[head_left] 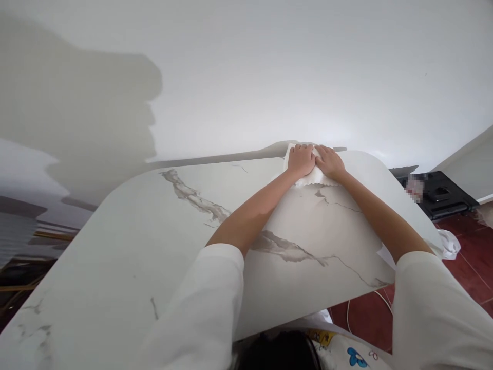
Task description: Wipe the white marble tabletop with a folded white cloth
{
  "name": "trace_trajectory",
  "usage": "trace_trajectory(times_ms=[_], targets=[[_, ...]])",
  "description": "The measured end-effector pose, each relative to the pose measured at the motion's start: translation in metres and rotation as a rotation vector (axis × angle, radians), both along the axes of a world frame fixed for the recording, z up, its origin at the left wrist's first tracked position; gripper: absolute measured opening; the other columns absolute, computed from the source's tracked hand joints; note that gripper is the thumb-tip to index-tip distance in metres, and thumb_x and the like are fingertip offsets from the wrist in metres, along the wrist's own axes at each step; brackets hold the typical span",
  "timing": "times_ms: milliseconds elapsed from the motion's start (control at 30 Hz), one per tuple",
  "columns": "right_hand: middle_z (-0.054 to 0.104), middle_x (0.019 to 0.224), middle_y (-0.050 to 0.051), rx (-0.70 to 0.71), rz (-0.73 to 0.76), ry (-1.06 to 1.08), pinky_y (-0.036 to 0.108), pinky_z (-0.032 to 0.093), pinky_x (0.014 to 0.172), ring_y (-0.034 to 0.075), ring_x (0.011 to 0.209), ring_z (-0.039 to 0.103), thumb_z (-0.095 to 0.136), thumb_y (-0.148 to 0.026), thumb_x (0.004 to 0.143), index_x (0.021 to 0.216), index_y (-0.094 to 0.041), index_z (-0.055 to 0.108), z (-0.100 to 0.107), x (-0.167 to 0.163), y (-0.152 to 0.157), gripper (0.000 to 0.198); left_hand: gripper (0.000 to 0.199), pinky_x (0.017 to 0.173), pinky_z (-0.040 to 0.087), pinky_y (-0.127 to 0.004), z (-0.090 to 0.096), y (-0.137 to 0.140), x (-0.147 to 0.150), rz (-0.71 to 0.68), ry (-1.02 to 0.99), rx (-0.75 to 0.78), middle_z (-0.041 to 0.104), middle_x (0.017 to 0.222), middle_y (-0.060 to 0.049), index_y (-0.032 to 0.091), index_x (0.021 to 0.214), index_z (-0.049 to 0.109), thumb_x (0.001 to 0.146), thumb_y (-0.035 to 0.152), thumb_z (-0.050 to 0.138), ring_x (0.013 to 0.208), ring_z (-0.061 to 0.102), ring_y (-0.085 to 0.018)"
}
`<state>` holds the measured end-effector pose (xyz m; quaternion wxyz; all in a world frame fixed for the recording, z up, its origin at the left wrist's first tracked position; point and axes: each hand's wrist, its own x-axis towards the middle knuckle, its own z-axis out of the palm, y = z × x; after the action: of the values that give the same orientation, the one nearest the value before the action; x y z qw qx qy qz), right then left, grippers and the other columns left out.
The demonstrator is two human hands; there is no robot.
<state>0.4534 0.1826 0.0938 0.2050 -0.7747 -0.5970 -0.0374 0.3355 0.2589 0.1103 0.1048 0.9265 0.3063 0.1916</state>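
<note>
Grey shadows cross the bright wall; the dim left edge seems blurred.

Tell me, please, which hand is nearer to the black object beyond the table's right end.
Right. Both hands rest on the white cloth, the right hand left of the black object, the left hand farther left.

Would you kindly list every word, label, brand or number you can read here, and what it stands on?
None can be read.
Small marks on the flowered fabric are too small to make out.
The pixelated patch by the black object is unreadable.
The white cloth and table show no lettering.
</note>
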Motion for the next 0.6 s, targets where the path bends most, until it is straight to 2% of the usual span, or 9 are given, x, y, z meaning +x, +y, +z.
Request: trace_trajectory(times_ms=[167,267,400,600], targets=[[0.048,0.141,0.013,-0.011,-0.016,0.001,0.048,0.033,0.108,0.031,0.130,0.041,0.030,-0.032,0.090,0.137,-0.014,0.044,-0.002,0.006,0.012,0.052,0.038,0.100,0.035,-0.041,-0.007,0.008,0.006,-0.001,-0.007,0.043,0.061,0.123,-0.009,0.018,0.121,0.057,0.093,0.021,0.031,0.117,0.048,-0.027],[0.047,0.141,0.014,0.036,-0.036,-0.061,0.051,0.029,0.108,0.032,0.130,0.038,0.030,-0.035,0.091,0.136,-0.014,0.043,-0.004,0.005,0.012,0.051,0.036,0.100,0.034,-0.042,-0.008,0.009,0.005,0.006,-0.002,0.058,0.060,0.124,-0.010,0.018,0.120,0.056,0.094,0.021,0.031,0.118,0.047,-0.028],[0.049,0.135,0.016,0.071,-0.082,-0.108,0.050,0.033,0.102,0.033,0.125,0.039,0.032,-0.037,0.091,0.131,-0.015,0.047,-0.003,0.002,0.008,0.047,0.036,0.100,0.033,-0.041,-0.009,0.006,0.004,-0.006,0.008,0.064,0.059,0.124,-0.010,0.017,0.121,0.054,0.094,0.022,0.030,0.118,0.046,-0.028],[0.052,0.131,0.015,0.053,-0.028,-0.095,0.050,0.038,0.098,0.033,0.120,0.043,0.034,-0.032,0.091,0.125,-0.017,0.052,-0.004,-0.003,-0.002,0.042,0.035,0.102,0.031,-0.043,-0.010,-0.009,-0.004,0.031,0.011,0.093,0.058,0.124,-0.011,0.017,0.120,0.054,0.094,0.023,0.031,0.120,0.044,-0.029]])
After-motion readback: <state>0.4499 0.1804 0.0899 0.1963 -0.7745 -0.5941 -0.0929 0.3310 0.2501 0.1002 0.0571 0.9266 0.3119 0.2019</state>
